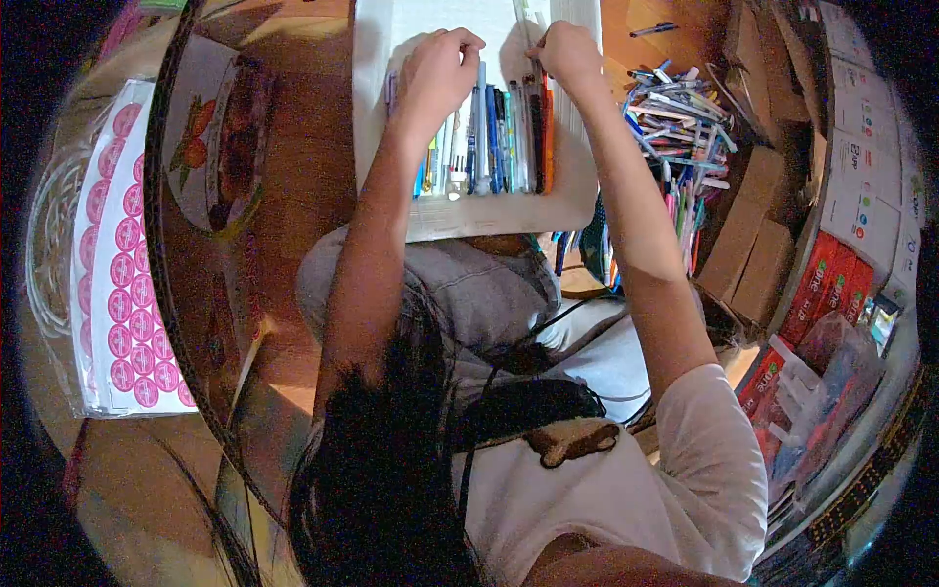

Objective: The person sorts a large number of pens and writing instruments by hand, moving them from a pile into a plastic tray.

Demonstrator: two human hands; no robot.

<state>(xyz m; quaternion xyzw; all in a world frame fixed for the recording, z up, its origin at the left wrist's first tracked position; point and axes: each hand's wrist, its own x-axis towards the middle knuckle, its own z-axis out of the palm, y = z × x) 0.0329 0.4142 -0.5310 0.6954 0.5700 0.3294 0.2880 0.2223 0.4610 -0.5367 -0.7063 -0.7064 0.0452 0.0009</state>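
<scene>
A white tray (pixel 381 210) holds a row of pens (pixel 494 137) lying side by side, in blue, black, clear and orange. Over the row's left part is my left hand (pixel 442 70), its fingers curled in; whatever they grip is hidden. At the right end of the row, my right hand (pixel 569 61) is closed in a pinch. A slim clear pen (pixel 522 14) reaches up from its fingertips toward the tray's far end. An orange pen (pixel 547 142) lies just below this hand.
Right of the tray, a heap of loose pens (pixel 680 117) lies beside cardboard (pixel 753 235). One dark pen (pixel 653 29) lies apart. Red and white boxes (pixel 831 284) line the right side. Sheets with pink round stickers (pixel 132 293) are at the left.
</scene>
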